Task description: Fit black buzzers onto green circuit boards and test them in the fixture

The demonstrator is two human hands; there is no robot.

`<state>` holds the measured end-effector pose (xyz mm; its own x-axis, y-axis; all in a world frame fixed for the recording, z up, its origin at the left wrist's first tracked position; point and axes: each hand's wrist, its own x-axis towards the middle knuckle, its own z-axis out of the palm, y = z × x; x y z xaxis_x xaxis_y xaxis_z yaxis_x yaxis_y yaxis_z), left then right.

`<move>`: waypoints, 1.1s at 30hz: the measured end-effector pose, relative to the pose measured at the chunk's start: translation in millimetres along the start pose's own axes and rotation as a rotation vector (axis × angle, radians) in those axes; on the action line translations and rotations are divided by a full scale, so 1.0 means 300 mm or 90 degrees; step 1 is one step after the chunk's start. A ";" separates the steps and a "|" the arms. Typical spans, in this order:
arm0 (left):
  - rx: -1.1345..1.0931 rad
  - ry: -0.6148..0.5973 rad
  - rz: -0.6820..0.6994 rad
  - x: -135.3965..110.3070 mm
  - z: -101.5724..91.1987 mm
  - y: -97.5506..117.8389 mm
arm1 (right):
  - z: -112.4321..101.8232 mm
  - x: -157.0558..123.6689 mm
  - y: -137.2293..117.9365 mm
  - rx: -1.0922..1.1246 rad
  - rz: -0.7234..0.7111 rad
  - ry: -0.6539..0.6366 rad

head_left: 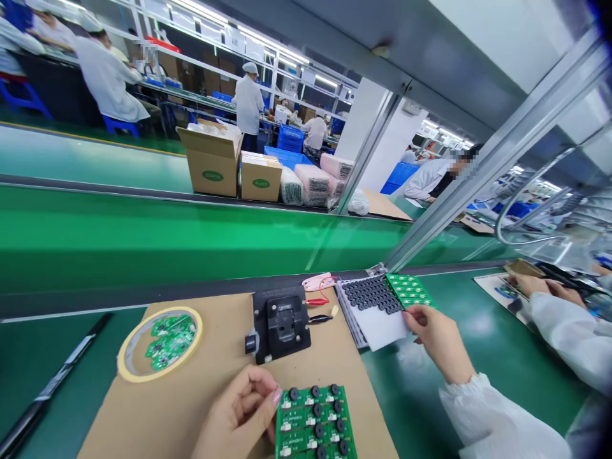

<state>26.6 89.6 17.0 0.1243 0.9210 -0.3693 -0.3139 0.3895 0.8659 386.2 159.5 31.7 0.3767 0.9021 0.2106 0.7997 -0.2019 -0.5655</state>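
My left hand [243, 414] pinches the left edge of a green circuit board panel [299, 426], which carries rows of black round buzzers and small white connectors. My right hand [437, 335] reaches to the right side of a tray [351, 315] filled with black round buzzers [370, 294]. Its thumb and forefinger are pressed together; whatever is between them is too small to make out. A white sheet [382, 328] covers the tray's near part. Beyond the right fingers lies another green board panel [408, 288], without black buzzers. A black test fixture [282, 324] sits between my hands, farther back.
Small green boards [169, 341] lie inside a yellow tape roll [125, 360] on the cardboard sheet [215, 338]. A black marker [57, 382] is at left. Red and black clips [319, 319] lie by the fixture. A co-worker's hands [545, 287] work at right. A metal post [430, 210] rises behind.
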 end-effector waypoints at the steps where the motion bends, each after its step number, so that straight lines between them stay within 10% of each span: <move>1: -0.002 0.000 0.006 0.000 0.001 -0.002 | -0.013 -0.011 -0.012 0.021 0.012 0.025; 5: 0.003 -0.025 0.028 0.014 -0.011 -0.029 | -0.003 -0.159 -0.135 0.081 -0.083 0.086; 9: -0.009 -0.059 0.044 0.031 -0.026 -0.059 | 0.120 -0.385 -0.298 0.193 -0.365 -0.171; 12: -0.013 -0.063 0.038 0.028 -0.022 -0.051 | 0.204 -0.484 -0.358 0.208 -0.432 -0.209; 33: -0.040 -0.072 0.059 0.036 -0.021 -0.083 | 0.231 -0.496 -0.347 0.108 -0.586 -0.096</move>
<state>29.8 89.6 -10.7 0.1965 0.9495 -0.2447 -0.3873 0.3045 0.8702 214.5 72.7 3.8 -0.4416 0.7219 0.5328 0.6696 0.6604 -0.3398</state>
